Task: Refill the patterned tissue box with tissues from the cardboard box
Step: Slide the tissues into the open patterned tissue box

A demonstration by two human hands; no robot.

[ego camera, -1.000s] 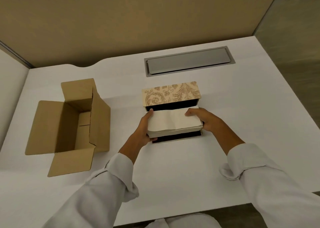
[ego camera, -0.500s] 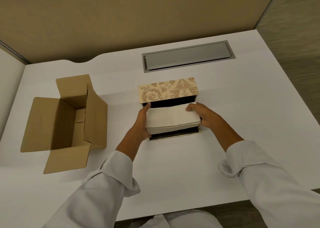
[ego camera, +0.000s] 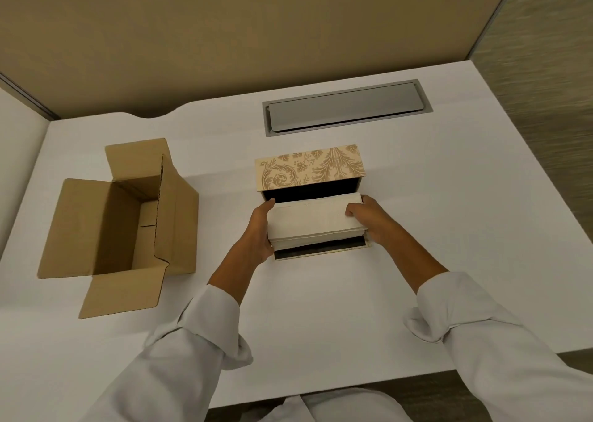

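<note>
The patterned tissue box (ego camera: 309, 168) stands open at the table's middle, its beige floral lid tilted up at the back and its dark inside showing. A white stack of tissues (ego camera: 316, 224) sits over the box's opening, held at both ends. My left hand (ego camera: 260, 232) grips the stack's left end and my right hand (ego camera: 373, 221) grips its right end, fingers lying on top. The brown cardboard box (ego camera: 122, 219) lies to the left with its flaps spread, and its inside looks empty.
A white table (ego camera: 321, 309) carries everything; its near edge runs just below my sleeves. A grey metal cable hatch (ego camera: 345, 109) is set into the table behind the tissue box. A beige partition wall stands at the back.
The stack of tissues has shifted slightly further back over the box's opening, with both hands still on it. The view has tilted a little.
</note>
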